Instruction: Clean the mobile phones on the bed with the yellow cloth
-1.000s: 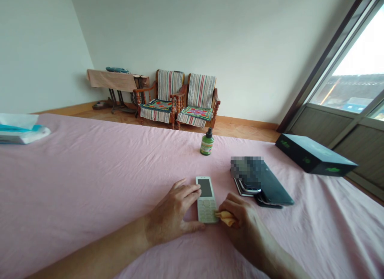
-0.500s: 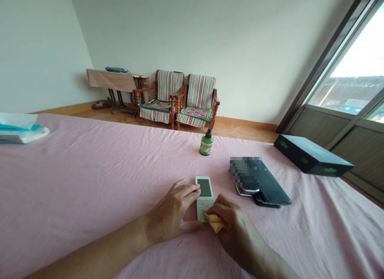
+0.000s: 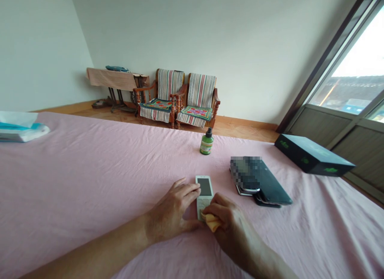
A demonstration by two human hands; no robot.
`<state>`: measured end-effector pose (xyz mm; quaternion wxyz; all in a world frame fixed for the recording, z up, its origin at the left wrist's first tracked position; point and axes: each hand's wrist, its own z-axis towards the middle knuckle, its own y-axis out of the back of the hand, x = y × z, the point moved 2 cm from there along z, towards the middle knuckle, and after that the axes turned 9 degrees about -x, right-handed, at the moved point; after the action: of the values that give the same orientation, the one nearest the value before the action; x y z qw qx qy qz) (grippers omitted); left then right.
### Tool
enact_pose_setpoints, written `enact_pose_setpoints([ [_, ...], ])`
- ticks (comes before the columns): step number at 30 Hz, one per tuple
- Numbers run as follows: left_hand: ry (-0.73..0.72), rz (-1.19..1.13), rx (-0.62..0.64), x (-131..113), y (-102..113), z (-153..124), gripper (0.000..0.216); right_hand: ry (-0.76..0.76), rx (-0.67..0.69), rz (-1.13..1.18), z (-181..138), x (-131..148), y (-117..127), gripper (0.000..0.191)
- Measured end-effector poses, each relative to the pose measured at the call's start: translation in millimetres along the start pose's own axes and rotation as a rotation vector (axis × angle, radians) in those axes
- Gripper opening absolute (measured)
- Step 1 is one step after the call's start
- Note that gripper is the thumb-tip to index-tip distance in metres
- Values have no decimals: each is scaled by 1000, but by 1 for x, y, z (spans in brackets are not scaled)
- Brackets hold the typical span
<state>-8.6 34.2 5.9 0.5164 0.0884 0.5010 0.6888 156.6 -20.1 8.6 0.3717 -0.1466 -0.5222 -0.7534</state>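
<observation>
A white keypad mobile phone [image 3: 205,187] lies face up on the pink sheet, its grey screen at the far end. My left hand [image 3: 174,211] steadies it, fingertips on the left edge by the screen and thumb at the near end. In the closed fingers of my right hand [image 3: 229,219] is a bunched yellow cloth [image 3: 212,221], pressed against the lower keypad. My right hand covers part of the keys.
Beyond the phone stands a green spray bottle [image 3: 207,143] with a black top. Several stacked dark phones or tablets [image 3: 273,183], partly pixelated, lie to the right. A black box [image 3: 315,155] sits at the far right, a tissue pack [image 3: 24,129] at the far left.
My right hand and the yellow cloth have shifted slightly left across the lower keypad. The left hand keeps its place on the phone.
</observation>
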Motion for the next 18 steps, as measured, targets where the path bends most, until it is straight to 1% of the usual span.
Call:
enact_pose_setpoints([
  [3, -7, -5, 14, 1, 0, 0, 66, 14, 9, -15, 1, 2, 2, 27],
  [8, -22, -12, -8, 0, 1, -1, 66, -16, 1, -62, 0, -6, 10, 28],
  [14, 0, -10, -4, -1, 0, 0, 65, 15, 36, -22, 0, 0, 0, 29],
  [18, 4, 9, 11, -2, 1, 1, 66, 6, 41, -17, 0, 1, 4, 28],
])
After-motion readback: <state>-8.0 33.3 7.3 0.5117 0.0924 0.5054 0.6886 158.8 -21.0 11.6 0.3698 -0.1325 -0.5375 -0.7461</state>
